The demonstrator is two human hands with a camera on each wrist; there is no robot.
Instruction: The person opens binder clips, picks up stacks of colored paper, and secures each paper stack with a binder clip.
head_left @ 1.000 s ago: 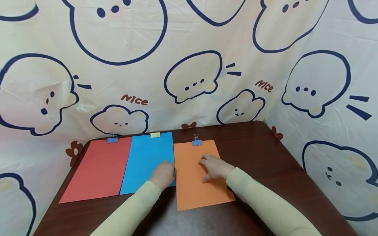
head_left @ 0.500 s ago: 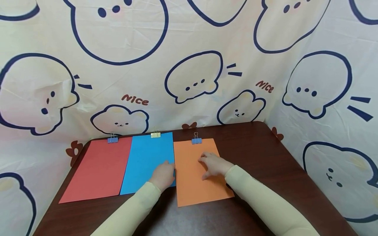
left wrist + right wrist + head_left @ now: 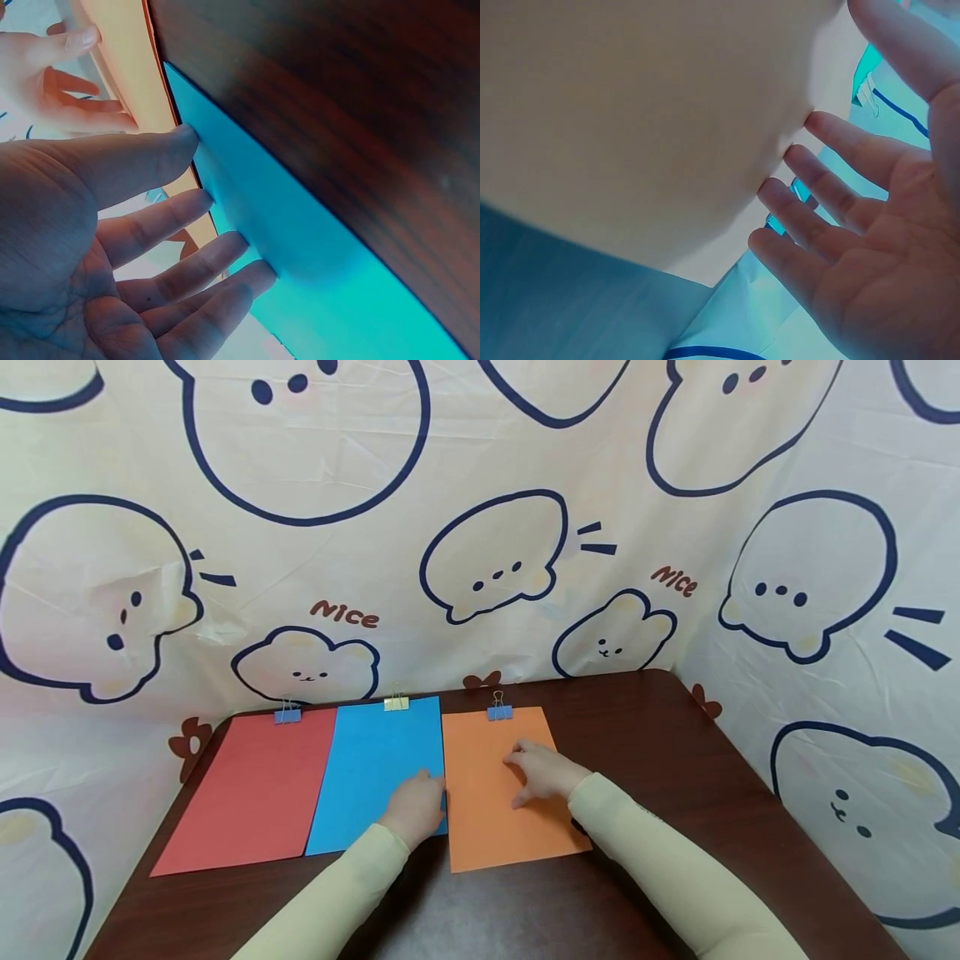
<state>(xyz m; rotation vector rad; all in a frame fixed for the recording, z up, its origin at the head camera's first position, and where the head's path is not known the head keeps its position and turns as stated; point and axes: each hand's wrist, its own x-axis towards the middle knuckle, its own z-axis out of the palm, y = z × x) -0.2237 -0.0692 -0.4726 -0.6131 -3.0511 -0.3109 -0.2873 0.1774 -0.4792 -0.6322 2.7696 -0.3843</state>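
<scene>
An orange sheet of paper (image 3: 483, 839) with a blue binder clip (image 3: 500, 713) at its top lies at the right of a row. My right hand (image 3: 549, 772) rests its spread fingertips on that sheet; the right wrist view has the fingers (image 3: 832, 184) pressing its surface. Left of it lies a blue sheet (image 3: 371, 764) under a pale yellow binder clip (image 3: 396, 703). My left hand (image 3: 412, 810) touches the blue sheet near its right edge, fingers fairly straight, as the left wrist view shows (image 3: 150, 232). The two sheets lie side by side.
A red sheet (image 3: 251, 793) with its own blue binder clip (image 3: 288, 717) lies at the far left, against the blue one. All rest on a dark brown wooden table (image 3: 637, 727). A cartoon-printed curtain (image 3: 480, 635) rises behind its back edge and along its sides.
The orange sheet has slid away from me, toward the table's back edge, with my right hand on it. My left hand and the blue and red sheets have stayed in place.
</scene>
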